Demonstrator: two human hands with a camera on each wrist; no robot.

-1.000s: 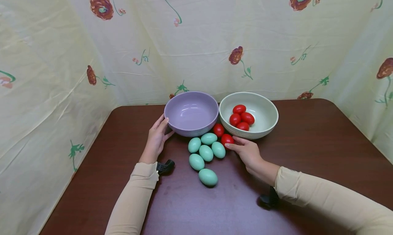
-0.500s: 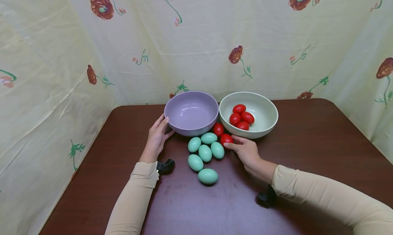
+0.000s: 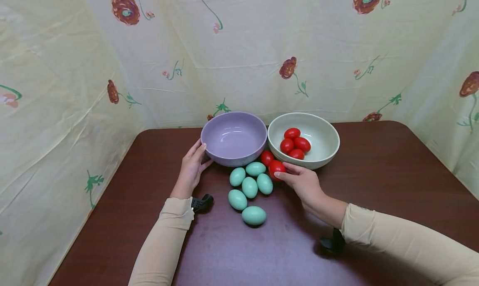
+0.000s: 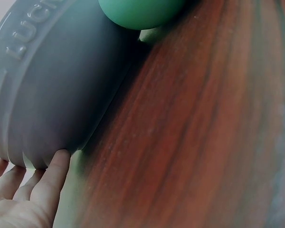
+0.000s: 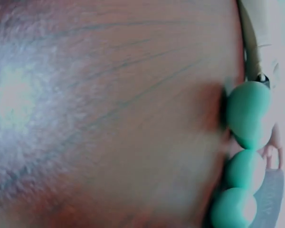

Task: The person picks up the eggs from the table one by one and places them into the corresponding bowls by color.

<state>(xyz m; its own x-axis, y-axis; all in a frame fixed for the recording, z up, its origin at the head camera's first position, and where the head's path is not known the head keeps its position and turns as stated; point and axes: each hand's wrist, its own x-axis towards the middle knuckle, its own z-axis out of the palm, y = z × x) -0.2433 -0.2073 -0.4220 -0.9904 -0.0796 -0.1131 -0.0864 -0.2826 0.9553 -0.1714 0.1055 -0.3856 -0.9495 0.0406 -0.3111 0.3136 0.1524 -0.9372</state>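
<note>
In the head view my right hand (image 3: 304, 183) pinches a red egg (image 3: 277, 169) between thumb and fingers, just in front of the pale green bowl (image 3: 325, 146). Another red egg (image 3: 267, 157) lies between the two bowls, and several more red eggs (image 3: 302, 144) sit inside the pale green one. At the purple bowl (image 3: 235, 138), my left hand (image 3: 191, 166) grips the left side, thumb at the rim. The left wrist view shows its fingers (image 4: 52, 183) against the outer wall. Several mint-green eggs (image 3: 249, 187) lie in front of the purple bowl.
Both bowls stand side by side near the far edge of the dark brown table (image 3: 359, 186). A flowered cloth (image 3: 232, 49) hangs behind and at the sides. The right wrist view shows mint-green eggs (image 5: 249, 107) in a row beside the tabletop.
My right hand has lifted the red egg slightly. A few mint-green eggs nearby have shifted a little to the left. My left hand stays at the purple bowl.
</note>
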